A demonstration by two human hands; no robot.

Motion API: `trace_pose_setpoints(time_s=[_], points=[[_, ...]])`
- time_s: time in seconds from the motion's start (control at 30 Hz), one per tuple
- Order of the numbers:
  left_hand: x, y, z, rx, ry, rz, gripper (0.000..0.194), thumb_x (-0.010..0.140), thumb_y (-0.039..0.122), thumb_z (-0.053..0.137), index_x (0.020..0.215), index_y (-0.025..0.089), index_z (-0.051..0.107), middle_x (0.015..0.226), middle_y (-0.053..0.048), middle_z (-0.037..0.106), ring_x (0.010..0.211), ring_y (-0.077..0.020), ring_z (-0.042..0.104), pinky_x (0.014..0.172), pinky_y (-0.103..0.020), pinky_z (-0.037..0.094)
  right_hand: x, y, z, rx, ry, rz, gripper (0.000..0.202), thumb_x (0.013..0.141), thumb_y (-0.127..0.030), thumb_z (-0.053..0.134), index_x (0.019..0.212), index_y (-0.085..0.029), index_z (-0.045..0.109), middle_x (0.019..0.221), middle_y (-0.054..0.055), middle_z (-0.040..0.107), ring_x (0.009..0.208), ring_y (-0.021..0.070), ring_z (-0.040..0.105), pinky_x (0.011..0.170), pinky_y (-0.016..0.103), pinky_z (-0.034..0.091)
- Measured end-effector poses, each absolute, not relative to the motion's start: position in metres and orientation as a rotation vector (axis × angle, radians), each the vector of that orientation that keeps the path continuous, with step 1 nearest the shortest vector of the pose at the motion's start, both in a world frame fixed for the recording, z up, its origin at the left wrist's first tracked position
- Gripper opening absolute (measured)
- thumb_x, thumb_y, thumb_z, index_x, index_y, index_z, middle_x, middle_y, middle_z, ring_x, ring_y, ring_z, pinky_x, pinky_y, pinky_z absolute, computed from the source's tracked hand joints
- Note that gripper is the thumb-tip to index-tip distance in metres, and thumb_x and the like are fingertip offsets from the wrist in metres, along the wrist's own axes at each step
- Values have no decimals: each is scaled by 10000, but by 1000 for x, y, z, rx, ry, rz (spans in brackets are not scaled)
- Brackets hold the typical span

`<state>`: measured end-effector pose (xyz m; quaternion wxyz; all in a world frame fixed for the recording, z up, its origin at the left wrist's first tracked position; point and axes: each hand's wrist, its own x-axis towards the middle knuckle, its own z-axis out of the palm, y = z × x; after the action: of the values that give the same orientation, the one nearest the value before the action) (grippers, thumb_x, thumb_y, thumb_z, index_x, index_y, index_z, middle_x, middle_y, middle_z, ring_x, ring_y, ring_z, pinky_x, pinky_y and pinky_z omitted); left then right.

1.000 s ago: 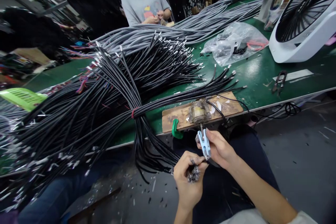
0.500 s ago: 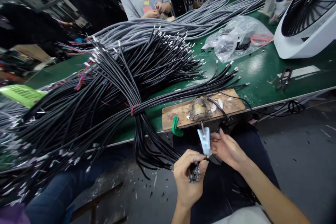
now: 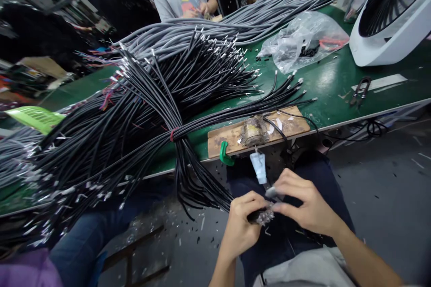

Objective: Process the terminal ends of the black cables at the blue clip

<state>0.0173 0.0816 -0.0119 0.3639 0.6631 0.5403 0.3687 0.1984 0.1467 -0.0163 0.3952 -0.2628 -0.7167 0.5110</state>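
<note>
Green and glossy, the counter (image 3: 325, 83) runs across the view. Black cables (image 3: 148, 121) with pale ends lie heaped over its left half, and one sheaf droops past the front edge to the person's left hand. Grey cables (image 3: 266, 18) stretch behind them. At the right stands a white fan (image 3: 377, 56); across the counter sits a co-worker in a grey shirt (image 3: 164, 2). A clear plastic bag (image 3: 289, 49) rests between the grey cables and the front edge. Below it, a wooden board (image 3: 225, 141) lies along that edge. The left hand (image 3: 245, 224) has its fingers closed around the sheaf, whose ends poke out. The right hand (image 3: 305, 199) is bent over those ends, thumb close to them; blur hides whether its fingers grip one. A motor-like cylinder (image 3: 254, 131) sits on the board, a light-blue clip (image 3: 258, 167) on its shaft. Dark snips (image 3: 361, 91) lie rightward; a red tie (image 3: 173, 134) binds some black cables.
</note>
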Motion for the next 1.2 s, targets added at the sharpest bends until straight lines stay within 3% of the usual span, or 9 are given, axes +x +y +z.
trace_pose_setpoints(time_s=[0.1, 0.3, 0.43, 0.6, 0.7, 0.83, 0.93, 1.03, 1.2], points=[[16, 78, -11, 1765, 1418, 863, 157, 774, 71, 584, 673, 155, 670, 645, -36, 608, 590, -144, 557, 540, -241, 390, 187, 146, -11, -514, -1848, 1295, 41, 841, -201, 669, 871, -177, 684, 798, 61, 657, 781, 197, 534, 701, 337, 445], [14, 69, -10, 1746, 1488, 1194, 118, 781, 126, 635, 882, 169, 677, 756, -42, 650, 608, -133, 584, 545, -227, 444, 178, 141, -29, -610, -1591, 1381, 82, 865, -225, 628, 800, -177, 643, 740, 38, 592, 729, 180, 534, 677, 321, 432], [17, 68, -9, 1757, 1504, 1265, 146, 790, 74, 622, 871, 178, 685, 737, -30, 673, 620, -129, 621, 572, -218, 464, 179, 136, -33, -605, -1595, 1441, 66, 854, -230, 634, 882, -170, 631, 787, 36, 571, 734, 168, 524, 661, 297, 426], [21, 70, -11, 1781, 1453, 1080, 123, 763, 57, 610, 781, 163, 669, 681, -28, 654, 607, -140, 612, 568, -228, 444, 168, 133, -30, -773, -1703, 1164, 205, 873, -177, 554, 672, -173, 515, 653, 0, 484, 670, 153, 460, 637, 293, 372], [24, 69, -14, 1792, 1438, 964, 131, 758, 61, 585, 757, 165, 663, 694, -37, 661, 643, -161, 629, 583, -239, 439, 168, 142, -30, -860, -1715, 1196, 254, 867, -216, 579, 628, -176, 500, 628, -10, 468, 625, 141, 456, 586, 274, 355], [27, 65, -15, 1747, 1574, 1110, 134, 807, 80, 569, 818, 170, 667, 695, -27, 662, 601, -139, 613, 562, -224, 430, 189, 158, -30, -921, -1538, 1316, 189, 911, -301, 544, 809, -169, 635, 720, 13, 569, 661, 145, 535, 616, 266, 404], [28, 66, -14, 1764, 1577, 1145, 119, 811, 90, 579, 826, 171, 665, 676, -15, 640, 580, -127, 588, 546, -213, 418, 201, 159, -27, -823, -1696, 1433, 196, 808, -314, 701, 938, -173, 665, 814, 24, 610, 729, 155, 556, 663, 262, 423], [28, 69, -14, 1776, 1559, 1107, 123, 806, 82, 581, 837, 165, 665, 675, -15, 628, 576, -121, 573, 541, -210, 408, 195, 148, -25, -834, -1782, 1350, 111, 837, -253, 660, 787, -159, 629, 733, 10, 574, 692, 142, 516, 641, 258, 393], [28, 73, -16, 1804, 1488, 972, 142, 777, 42, 567, 792, 161, 644, 706, -32, 639, 623, -139, 591, 585, -227, 424, 174, 140, -30, -917, -1836, 1122, 326, 877, -186, 535, 567, -178, 433, 581, -22, 429, 624, 137, 436, 614, 274, 339]])
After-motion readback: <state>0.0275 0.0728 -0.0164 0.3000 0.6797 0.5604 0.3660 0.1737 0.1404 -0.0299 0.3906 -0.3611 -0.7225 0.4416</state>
